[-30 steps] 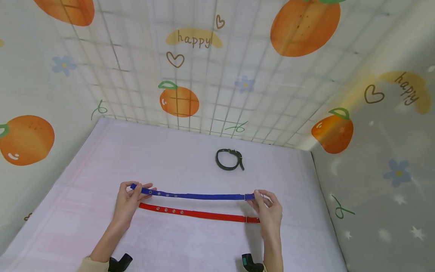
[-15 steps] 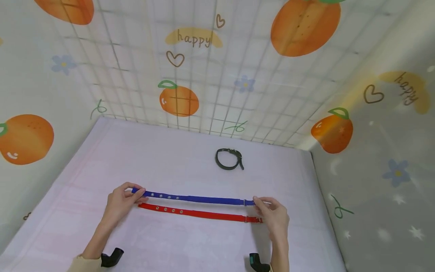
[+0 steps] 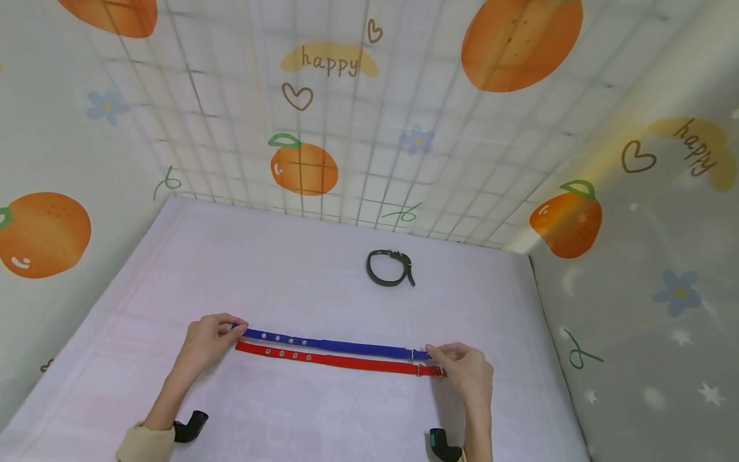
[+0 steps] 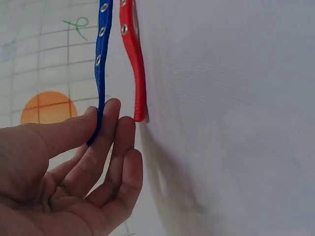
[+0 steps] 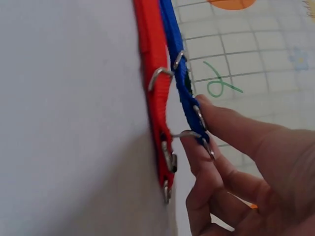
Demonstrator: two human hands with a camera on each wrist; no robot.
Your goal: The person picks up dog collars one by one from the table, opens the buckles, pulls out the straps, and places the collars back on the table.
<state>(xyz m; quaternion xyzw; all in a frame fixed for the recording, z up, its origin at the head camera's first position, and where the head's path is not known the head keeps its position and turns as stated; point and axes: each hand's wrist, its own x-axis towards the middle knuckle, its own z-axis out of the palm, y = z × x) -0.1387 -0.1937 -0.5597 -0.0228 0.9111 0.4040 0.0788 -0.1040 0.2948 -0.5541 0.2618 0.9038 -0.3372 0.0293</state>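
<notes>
Stretched between my two hands is a blue collar (image 3: pixel 358 348) with metal eyelets toward its left end. My left hand (image 3: pixel 209 338) pinches the eyelet end between thumb and fingers, as the left wrist view shows. At the other end, my right hand (image 3: pixel 469 371) pinches the collar by its metal buckle (image 5: pixel 199 117). A red collar (image 3: pixel 358 364) of the same kind lies just in front, nearly parallel to the blue one. Its buckle (image 5: pixel 169 156) is close beside my right fingers. In the left wrist view, the tip of the red collar is close to my left fingertips.
Farther back on the white tabletop (image 3: pixel 277 269) lies a black collar (image 3: pixel 385 282), fastened into a loop. A patterned curtain over a wire grid (image 3: pixel 358 154) rises along the back edge. Printed side walls (image 3: pixel 623 308) stand at left and right.
Both hands have lowered the blue collar toward me, closer to the red one. My left hand has shifted its grip at the eyelet end. The red and black collars have stayed put.
</notes>
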